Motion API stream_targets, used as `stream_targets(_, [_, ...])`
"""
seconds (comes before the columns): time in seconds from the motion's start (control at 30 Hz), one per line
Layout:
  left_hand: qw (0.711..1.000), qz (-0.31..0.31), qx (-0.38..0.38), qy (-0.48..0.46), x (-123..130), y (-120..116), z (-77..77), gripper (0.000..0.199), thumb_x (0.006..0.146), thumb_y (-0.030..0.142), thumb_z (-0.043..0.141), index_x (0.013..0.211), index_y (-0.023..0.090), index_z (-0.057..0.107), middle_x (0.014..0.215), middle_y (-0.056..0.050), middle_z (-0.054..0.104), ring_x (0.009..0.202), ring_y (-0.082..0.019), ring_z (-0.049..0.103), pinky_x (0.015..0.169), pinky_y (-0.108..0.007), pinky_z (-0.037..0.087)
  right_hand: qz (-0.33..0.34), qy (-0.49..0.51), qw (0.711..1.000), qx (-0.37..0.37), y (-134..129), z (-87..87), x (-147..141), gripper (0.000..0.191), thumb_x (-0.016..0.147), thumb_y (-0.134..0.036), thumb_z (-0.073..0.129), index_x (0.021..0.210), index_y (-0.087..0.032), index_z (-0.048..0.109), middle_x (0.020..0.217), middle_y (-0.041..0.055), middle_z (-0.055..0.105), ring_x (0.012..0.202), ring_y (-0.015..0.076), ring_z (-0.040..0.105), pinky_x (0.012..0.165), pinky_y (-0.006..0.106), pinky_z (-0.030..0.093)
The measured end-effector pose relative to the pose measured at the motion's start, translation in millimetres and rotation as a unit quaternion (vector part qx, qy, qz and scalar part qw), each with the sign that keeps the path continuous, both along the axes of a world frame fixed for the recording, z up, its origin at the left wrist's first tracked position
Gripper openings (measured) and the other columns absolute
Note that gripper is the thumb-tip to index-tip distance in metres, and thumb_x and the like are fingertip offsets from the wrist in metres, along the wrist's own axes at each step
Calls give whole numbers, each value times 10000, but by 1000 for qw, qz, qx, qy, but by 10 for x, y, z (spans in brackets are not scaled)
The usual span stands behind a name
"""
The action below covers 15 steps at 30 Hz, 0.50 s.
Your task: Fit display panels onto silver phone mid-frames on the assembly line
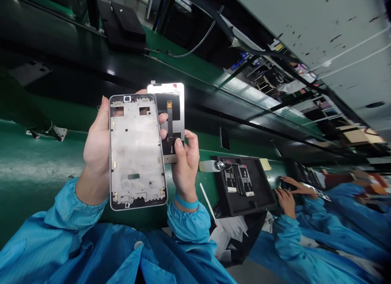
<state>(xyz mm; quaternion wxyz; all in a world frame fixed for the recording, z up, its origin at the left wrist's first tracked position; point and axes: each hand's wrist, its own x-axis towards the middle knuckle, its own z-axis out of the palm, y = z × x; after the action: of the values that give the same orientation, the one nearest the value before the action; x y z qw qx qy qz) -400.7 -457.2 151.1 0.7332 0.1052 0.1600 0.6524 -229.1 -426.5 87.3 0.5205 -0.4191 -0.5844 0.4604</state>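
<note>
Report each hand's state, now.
Left hand: closed, holding the metal phone frame.
Right hand: closed, holding the display panel.

Left hand grips phone frame; right hand holds screen partly behind it. Black tray with parts on green desk.

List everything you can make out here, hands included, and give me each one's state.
Left hand: closed around the phone frame.
Right hand: pinching the display panel, thumb on top.
Phone frame: held up, inner side facing the camera.
Display panel: held up, ribbon cable showing, partly hidden by the frame.
Black tray: open-topped, holding panels.
Blue wristband: worn, right wrist.
</note>
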Motion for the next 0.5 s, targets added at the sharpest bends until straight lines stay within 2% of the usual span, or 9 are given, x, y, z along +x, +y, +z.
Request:
stream_targets(0.1, [1000, -6, 10, -8, 3, -7, -18, 796, 1112, 722, 148, 1755, 263, 248, 1006, -131, 799, 779, -252, 789, 680, -354, 643, 4, -5, 1000, -4, -2, -11, -13, 346, 1031, -544, 617, 1231, -282, 512, 1085, 33, 697, 990, 225, 723, 900, 410, 600])
stream_targets(0.23, [1000, -11, 28, 0, 13, -12, 6, 836, 1096, 751, 108, 1757, 253, 230, 991, -117, 805, 783, -269, 804, 685, -396, 659, 0, 3, 1000, -9, -10, -32, -37, 347, 1030, -546, 620, 1225, -283, 503, 1026, 22, 693, 910, 215, 720, 852, 400, 610])
stream_targets(0.37, [999, -20, 19, 33, 57, -8, 49, 845, 1116, 708, 106, 1762, 162, 122, 996, -140, 810, 713, -277, 807, 684, -440, 673, 2, 25, 1000, -4, -1, -72, -57, 337, 1017, -531, 647, 1212, -283, 526, 977, 10, 664, 869, 210, 696, 807, 380, 606])
stream_targets(0.5, [996, -46, 7, 72, 120, 12, 57, 870, 1124, 690, 121, 1739, 76, 82, 1082, -200, 809, 696, -292, 808, 806, -544, 682, 4, 61, 998, 6, 21, -110, -60, 334, 1014, -513, 666, 1216, -284, 531, 1093, 26, 662, 848, 183, 667, 764, 346, 592])
